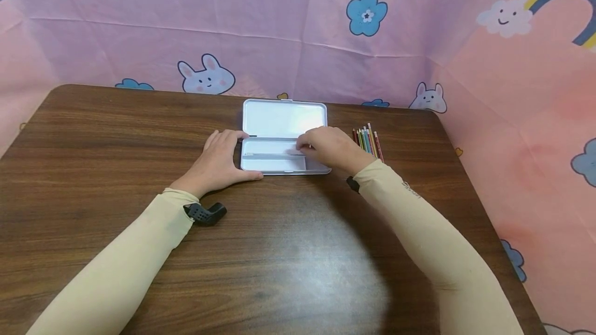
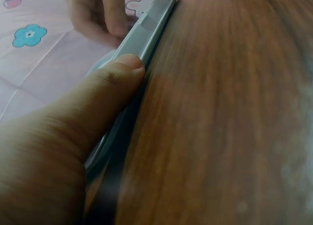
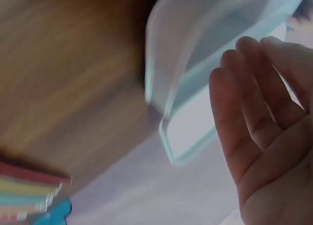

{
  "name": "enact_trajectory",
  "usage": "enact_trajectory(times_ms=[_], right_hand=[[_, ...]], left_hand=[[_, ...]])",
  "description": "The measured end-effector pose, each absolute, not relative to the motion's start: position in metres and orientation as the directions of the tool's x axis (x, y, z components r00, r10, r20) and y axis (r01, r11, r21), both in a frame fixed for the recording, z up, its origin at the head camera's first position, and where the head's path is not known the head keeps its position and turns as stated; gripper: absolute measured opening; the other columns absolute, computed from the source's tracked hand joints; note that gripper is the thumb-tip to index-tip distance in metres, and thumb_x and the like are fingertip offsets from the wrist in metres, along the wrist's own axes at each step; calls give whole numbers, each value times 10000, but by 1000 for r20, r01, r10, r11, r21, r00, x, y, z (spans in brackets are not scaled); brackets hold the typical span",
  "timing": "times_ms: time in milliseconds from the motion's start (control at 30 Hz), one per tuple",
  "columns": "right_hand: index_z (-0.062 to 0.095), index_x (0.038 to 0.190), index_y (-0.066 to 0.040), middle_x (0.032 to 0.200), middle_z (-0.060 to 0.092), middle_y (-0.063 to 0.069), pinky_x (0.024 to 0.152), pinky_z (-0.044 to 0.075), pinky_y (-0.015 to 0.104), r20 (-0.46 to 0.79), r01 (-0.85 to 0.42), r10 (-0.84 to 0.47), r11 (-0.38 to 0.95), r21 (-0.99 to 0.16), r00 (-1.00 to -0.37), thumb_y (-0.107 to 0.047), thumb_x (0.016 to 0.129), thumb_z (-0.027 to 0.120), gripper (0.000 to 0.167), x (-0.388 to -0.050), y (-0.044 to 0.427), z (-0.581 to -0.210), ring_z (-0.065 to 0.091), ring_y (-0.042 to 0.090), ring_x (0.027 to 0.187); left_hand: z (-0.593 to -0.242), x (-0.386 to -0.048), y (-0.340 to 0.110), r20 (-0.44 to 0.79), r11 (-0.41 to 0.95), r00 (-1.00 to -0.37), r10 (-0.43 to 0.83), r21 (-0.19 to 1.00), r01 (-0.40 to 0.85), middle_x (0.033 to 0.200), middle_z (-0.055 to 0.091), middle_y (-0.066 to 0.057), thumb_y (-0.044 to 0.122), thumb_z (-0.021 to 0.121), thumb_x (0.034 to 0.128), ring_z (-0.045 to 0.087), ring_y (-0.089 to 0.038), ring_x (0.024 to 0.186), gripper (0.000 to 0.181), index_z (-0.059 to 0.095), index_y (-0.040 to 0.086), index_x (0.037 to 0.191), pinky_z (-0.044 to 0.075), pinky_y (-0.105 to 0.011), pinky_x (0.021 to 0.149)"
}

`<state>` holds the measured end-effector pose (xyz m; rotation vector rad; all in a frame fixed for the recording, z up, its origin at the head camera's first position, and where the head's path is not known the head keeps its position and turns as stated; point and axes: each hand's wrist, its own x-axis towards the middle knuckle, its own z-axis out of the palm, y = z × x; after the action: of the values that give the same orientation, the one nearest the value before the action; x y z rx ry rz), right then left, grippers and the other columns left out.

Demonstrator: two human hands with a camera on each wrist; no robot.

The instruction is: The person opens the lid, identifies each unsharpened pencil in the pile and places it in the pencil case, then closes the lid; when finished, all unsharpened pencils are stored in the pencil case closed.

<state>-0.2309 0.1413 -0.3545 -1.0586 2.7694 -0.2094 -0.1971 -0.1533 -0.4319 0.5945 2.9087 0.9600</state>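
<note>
Pencil case: a pale, flat case [image 1: 285,172] lies open on the brown wood-grain table [image 1: 279,252], toward the far edge and between the two hands. Its lid [image 1: 281,119] is folded back on the far side; low dividers split the tray into compartments.
Left hand: the hand [image 1: 220,163] is spread wide around the case's left end. The thumb [image 2: 128,61] rests straight along the near edge, and the fingers reach the left side near the hinge.
Right hand: the other hand [image 1: 336,148] hangs over the right part of the tray. Its fingers [image 3: 229,115] are side by side and gently bent, the thumb close to their tips, leaving only a narrow gap; whether anything is pinched there I cannot tell.
Colored pencils: a small bundle [image 1: 366,139] lies on the table just right of the case, beside the right hand, partly hidden by the right wrist.
Arms: cream sleeves [image 1: 118,265] cover both forearms, with a black strap [image 1: 205,213] at the left wrist.
Backdrop: pink and lilac cloth [image 1: 279,30] printed with rabbits, blue flowers and a rainbow.
</note>
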Motion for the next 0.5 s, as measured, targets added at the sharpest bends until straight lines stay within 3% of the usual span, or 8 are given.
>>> enact_trajectory(times_ms=[233,500], right_hand=[[732,1168,-105,1049,713,27,832,575,396,-3,-563,-584,783,-265,-812,-171,990,711,192,-219,195,-333,674,192,953],[641,1314,-41,1194,682,134,906,557,491,-47,-316,-363,861,-399,-930,-175,999,694,347,-205,271,-335,664,291,1052]], left_hand=[[-432,-197,-154,97,736,-923,373,575,358,1470,469,-156,676,827,748,396,-336,1397,1052,415,56,1493,102,-564,1258],[-432,-197,-154,93,731,-922,377,581,358,1481,457,-160,676,822,755,381,-346,1405,1053,411,58,1501,82,-565,1264]])
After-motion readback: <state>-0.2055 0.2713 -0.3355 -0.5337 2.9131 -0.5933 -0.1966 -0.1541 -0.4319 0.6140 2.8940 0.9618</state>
